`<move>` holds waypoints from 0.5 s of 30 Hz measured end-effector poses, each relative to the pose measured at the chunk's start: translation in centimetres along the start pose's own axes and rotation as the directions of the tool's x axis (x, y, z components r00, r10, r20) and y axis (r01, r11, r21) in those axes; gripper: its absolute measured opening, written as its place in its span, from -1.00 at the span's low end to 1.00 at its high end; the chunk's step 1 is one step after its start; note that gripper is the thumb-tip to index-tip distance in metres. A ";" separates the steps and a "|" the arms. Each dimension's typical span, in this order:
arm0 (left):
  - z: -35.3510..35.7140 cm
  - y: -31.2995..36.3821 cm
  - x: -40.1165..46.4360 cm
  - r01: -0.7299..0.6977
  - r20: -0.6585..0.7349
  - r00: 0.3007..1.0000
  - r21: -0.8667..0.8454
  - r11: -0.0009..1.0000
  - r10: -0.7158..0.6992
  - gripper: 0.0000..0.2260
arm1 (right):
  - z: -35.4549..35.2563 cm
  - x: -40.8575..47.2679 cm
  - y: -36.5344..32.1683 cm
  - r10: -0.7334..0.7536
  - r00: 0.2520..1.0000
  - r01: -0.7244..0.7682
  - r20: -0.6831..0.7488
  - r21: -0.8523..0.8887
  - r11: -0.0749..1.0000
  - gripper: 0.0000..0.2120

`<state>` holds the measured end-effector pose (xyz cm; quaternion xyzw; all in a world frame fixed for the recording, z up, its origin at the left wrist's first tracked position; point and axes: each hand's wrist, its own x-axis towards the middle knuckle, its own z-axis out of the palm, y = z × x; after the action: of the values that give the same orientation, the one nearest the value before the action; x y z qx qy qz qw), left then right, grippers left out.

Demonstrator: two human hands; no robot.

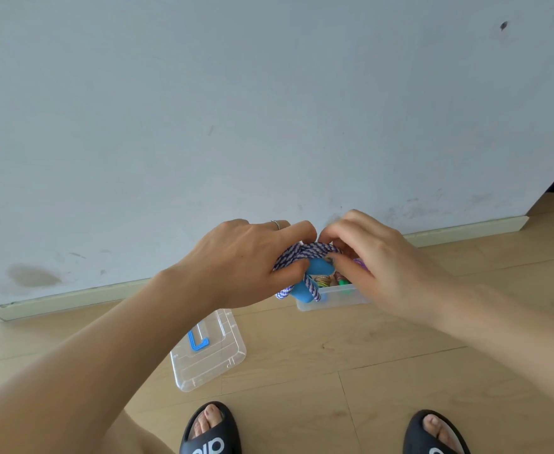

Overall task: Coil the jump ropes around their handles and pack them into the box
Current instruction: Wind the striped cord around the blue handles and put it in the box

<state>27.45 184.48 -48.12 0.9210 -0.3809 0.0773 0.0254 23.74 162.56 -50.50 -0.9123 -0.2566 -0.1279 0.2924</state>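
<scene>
rope (305, 252): purple-and-white braided cord, wound in several turns about blue handles (313, 276); held in the air between both hands, just above the near-left corner of the box.

left hand (252, 262): fingers curled over the coil from 9 o'clock, thumb pressed under the cord against the handles; a thin ring (276, 224) on one finger.

right hand (378, 257): closes on the coil from 3 o'clock, fingertips pinching the top strands, thumb at the handle end. the two hands nearly touch at 12 o'clock of the bundle.

box (334, 298): clear plastic, on the floor directly below the hands, largely hidden by the right hand. inside, partly seen: other coiled ropes, one striped in mixed colours, one with a green tip, one purple.

lid (215, 358): clear, with a blue clip, lying flat on the floor at 7 o'clock of the box, apart from it.

floor (383, 348): light wood boards.

wall (269, 109): pale, scuffed, with a skirting board, at 12 o'clock.

slippers (210, 430): black, white lettering, one on each foot, at 6 o'clock.
</scene>
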 end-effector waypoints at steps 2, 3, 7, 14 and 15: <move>0.2 0.1 0.1 0.002 -0.005 1.000 0.007 1.000 -0.002 -0.78 | -0.2 0.0 0.2 0.033 0.999 -0.034 0.031 0.024 0.999 -0.86; 0.2 0.1 0.2 0.004 -0.011 1.000 0.011 1.000 -0.003 -0.78 | -0.4 0.1 0.2 0.041 0.998 -0.042 0.038 0.028 0.999 -0.84; 0.0 0.5 0.6 0.017 -0.025 1.000 -0.016 1.000 -0.017 -0.81 | -1.1 0.5 -0.2 0.048 0.999 -0.047 0.023 -0.025 0.999 -0.83; -0.1 1.8 1.3 0.092 -0.041 0.995 -0.095 0.991 -0.096 -0.81 | -1.1 0.7 -1.0 -0.051 0.998 0.036 -0.039 -0.306 0.951 -0.79; -0.1 1.9 1.3 0.110 -0.047 0.992 -0.119 0.987 -0.117 -0.81 | -1.1 0.8 -1.2 -0.058 0.997 0.038 -0.044 -0.360 0.932 -0.75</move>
<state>26.97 182.22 -47.81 0.9358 -0.3309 0.0781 0.0937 23.67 163.11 -48.76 -0.9400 -0.2433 -0.2043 0.1246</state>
